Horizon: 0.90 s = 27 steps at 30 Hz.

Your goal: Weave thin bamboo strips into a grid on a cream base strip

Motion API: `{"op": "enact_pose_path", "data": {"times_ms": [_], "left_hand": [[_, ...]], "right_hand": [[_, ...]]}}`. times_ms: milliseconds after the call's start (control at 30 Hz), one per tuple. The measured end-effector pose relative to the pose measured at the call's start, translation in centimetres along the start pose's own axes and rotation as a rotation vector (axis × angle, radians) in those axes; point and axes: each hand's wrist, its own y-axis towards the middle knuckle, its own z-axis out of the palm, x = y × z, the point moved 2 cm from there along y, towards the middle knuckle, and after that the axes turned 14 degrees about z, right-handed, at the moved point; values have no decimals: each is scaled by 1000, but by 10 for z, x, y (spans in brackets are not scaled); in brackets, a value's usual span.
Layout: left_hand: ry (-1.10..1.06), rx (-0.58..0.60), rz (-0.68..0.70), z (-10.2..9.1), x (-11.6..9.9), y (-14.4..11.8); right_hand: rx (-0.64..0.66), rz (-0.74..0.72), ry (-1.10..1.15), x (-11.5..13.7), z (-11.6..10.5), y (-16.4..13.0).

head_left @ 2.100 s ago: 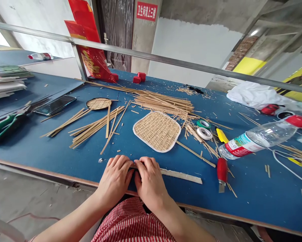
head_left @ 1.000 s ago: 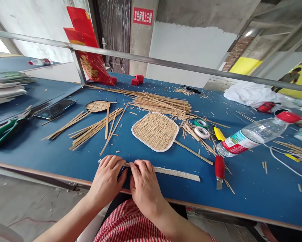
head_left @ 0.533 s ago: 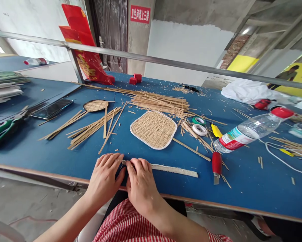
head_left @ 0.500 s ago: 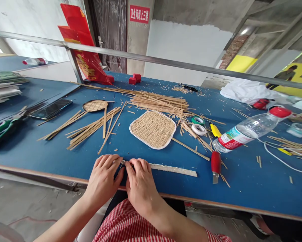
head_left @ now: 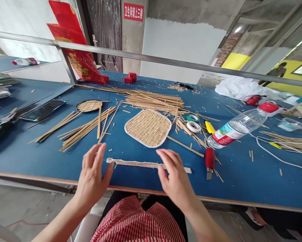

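Note:
A long, narrow off-white strip [head_left: 135, 163] with frayed edges lies flat along the front of the blue table. My left hand [head_left: 94, 168] hovers by its left end, thumb and fingers apart, holding nothing. Over the strip's right part is my right hand [head_left: 174, 173], also open; it hides some of the strip, and I cannot tell whether it touches it. Just beyond lies a woven bamboo panel [head_left: 148, 128] with a white-bound edge and a thin bamboo handle [head_left: 186, 146] pointing right.
Bamboo strips [head_left: 153, 101] lie behind the panel, more [head_left: 87, 129] to its left. On the right are a red-handled knife [head_left: 209, 163], a water bottle [head_left: 233, 131], white tape [head_left: 193, 126] and green tape [head_left: 192, 117]. A phone [head_left: 43, 110] and small round weave [head_left: 89, 106] lie left.
My hands were together at the strip's left part; now they have moved apart, the right one going right, and their fingers have opened. More of the strip shows.

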Motion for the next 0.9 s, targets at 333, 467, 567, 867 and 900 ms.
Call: {"op": "enact_pose_path", "data": {"times_ms": [333,467,567,867,900], "left_hand": [[-175,354,270,54,-91,40],[-173,407,255,56,-95,37],[-162,400,252,55,-95,35],[-118,383,316,55,-97,33],[-116,382,322,55,-97,33]], "right_hand": [[171,143,-145,-35,-1,-15],[150,176,-148,-33,4,-13],[130,178,-156,-35,7,-12],[-1,102,-158,-35,5,-19],[7,84,-163,-35,5,-19]]}}
